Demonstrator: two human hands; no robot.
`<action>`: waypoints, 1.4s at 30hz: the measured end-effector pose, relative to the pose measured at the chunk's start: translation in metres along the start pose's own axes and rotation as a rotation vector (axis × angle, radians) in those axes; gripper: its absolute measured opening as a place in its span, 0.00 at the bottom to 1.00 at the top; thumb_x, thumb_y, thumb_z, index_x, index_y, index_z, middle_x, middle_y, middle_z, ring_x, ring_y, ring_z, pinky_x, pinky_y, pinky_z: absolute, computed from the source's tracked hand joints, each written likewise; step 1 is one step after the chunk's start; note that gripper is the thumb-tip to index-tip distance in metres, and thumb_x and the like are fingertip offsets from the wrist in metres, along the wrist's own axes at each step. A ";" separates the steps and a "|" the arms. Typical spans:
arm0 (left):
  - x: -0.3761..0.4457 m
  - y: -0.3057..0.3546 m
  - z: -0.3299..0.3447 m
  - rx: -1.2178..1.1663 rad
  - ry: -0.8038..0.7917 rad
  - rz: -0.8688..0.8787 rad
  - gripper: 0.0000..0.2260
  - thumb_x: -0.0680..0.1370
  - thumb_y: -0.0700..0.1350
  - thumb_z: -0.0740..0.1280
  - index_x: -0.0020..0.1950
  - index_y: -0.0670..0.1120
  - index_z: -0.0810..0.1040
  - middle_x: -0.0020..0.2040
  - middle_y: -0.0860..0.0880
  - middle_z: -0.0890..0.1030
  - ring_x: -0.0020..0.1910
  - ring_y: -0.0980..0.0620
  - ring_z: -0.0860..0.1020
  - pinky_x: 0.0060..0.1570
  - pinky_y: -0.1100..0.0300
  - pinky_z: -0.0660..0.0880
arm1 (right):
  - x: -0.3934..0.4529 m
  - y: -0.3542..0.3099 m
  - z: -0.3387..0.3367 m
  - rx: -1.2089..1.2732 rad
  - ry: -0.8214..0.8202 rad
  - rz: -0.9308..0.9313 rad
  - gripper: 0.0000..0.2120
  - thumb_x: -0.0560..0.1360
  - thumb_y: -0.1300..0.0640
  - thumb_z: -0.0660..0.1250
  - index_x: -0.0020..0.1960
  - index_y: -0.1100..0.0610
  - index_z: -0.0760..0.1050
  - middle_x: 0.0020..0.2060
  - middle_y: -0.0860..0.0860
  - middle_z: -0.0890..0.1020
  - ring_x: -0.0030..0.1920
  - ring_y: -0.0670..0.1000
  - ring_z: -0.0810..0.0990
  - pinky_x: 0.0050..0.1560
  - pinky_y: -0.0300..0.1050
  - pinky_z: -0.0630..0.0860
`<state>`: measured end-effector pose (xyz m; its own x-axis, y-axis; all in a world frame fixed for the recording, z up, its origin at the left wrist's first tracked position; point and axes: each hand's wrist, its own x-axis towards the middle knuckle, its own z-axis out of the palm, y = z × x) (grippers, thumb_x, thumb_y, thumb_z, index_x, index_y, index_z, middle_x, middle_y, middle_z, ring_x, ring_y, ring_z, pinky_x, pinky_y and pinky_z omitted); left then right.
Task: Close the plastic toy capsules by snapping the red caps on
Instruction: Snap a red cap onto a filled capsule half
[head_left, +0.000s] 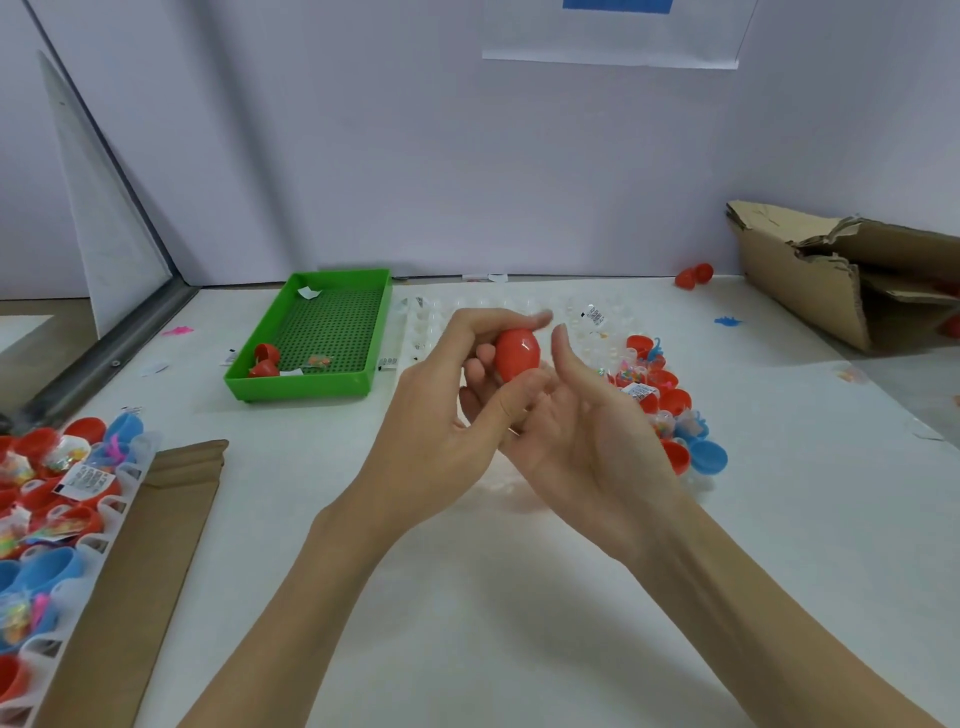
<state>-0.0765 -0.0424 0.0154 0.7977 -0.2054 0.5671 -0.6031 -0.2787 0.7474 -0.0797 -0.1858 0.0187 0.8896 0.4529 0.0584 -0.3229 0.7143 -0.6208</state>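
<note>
Red capsule (515, 354) held up over the middle of the white surface (467, 597), pinched by the left hand (441, 410) between curled fingers on top and thumb underneath. Right hand (587, 415) cupped just beside and under it, palm turned inward, fingers loosely straight, fingertips touching the capsule's lower side; no clear grip from this hand. Behind the hands, a clear tray (519, 312) with round pockets, mostly see-through and hard to make out. To the right of it, a heap of red and blue capsule halves (670, 405) with small toy packets and printed slips mixed in. Farther back on the left, a green tray (317, 338) holding two red halves (265, 361), a small packet and paper scraps. At the left edge, a second white rack (62, 519) filled with red and blue halves and packets, lying on a brown cardboard sheet (156, 545). Far right, a torn cardboard box (831, 270) on its side. Near the back wall, a lone pair of red caps (693, 275). Small pink (179, 330) and blue (726, 321) toy bits scattered loose on the surface.
</note>
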 end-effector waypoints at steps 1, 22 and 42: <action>0.000 -0.001 -0.001 0.000 -0.012 0.004 0.14 0.82 0.46 0.69 0.67 0.50 0.75 0.68 0.62 0.79 0.63 0.54 0.79 0.60 0.65 0.74 | -0.001 -0.002 0.000 -0.021 -0.002 0.003 0.20 0.85 0.50 0.61 0.62 0.66 0.78 0.56 0.59 0.83 0.61 0.56 0.82 0.66 0.50 0.77; 0.001 0.003 -0.004 0.118 0.176 0.180 0.16 0.76 0.48 0.77 0.61 0.51 0.77 0.58 0.53 0.84 0.59 0.48 0.81 0.62 0.60 0.73 | -0.001 -0.006 -0.008 -0.206 -0.002 -0.112 0.15 0.82 0.55 0.65 0.58 0.64 0.83 0.54 0.60 0.83 0.52 0.53 0.84 0.56 0.42 0.80; -0.001 0.007 0.003 -0.007 0.163 0.168 0.18 0.79 0.46 0.72 0.66 0.49 0.71 0.69 0.51 0.79 0.68 0.46 0.77 0.67 0.52 0.73 | -0.003 -0.009 -0.006 -0.139 -0.169 0.026 0.16 0.83 0.55 0.62 0.62 0.65 0.80 0.56 0.57 0.82 0.53 0.49 0.81 0.63 0.44 0.77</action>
<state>-0.0814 -0.0472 0.0190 0.6748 -0.0936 0.7320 -0.7281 -0.2466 0.6396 -0.0775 -0.1963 0.0197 0.8110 0.5617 0.1636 -0.2876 0.6262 -0.7247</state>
